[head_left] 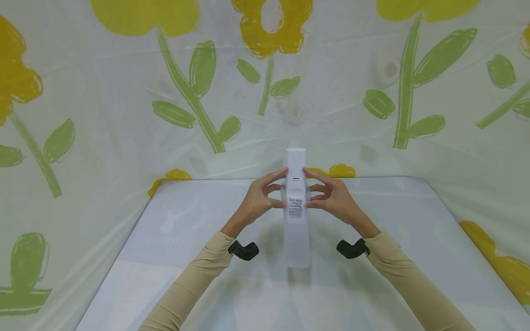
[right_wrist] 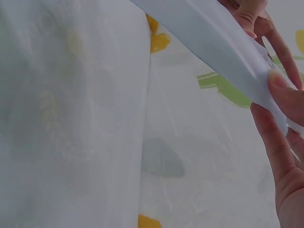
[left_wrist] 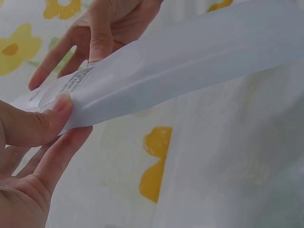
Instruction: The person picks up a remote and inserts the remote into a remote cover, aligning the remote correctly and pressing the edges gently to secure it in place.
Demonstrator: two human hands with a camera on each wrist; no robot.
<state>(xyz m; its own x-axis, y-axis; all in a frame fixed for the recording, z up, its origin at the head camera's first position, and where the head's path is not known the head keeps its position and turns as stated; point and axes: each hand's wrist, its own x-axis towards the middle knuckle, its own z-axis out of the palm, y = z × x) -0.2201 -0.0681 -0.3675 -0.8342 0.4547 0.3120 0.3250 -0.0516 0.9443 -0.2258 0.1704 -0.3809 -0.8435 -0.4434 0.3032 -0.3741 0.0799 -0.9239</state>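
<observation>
A long, narrow white packet [head_left: 296,216] with a small printed label is held up above the table, its top end pointing away from me. My left hand [head_left: 260,198] pinches its left edge near the label, thumb on top. My right hand [head_left: 331,195] pinches the right edge at the same height. In the left wrist view the packet [left_wrist: 156,76] runs across the frame, my left thumb [left_wrist: 38,126] pressing on its near edge and the right hand's fingers [left_wrist: 99,40] behind. The right wrist view shows the packet [right_wrist: 213,45] with the right thumb [right_wrist: 285,97] on its edge.
A pale table [head_left: 198,276] covered with a light sheet lies under the hands. A cloth backdrop [head_left: 124,92] printed with yellow flowers and green leaves hangs behind and round both sides. Black wrist mounts [head_left: 244,250] sit on both beige sleeves.
</observation>
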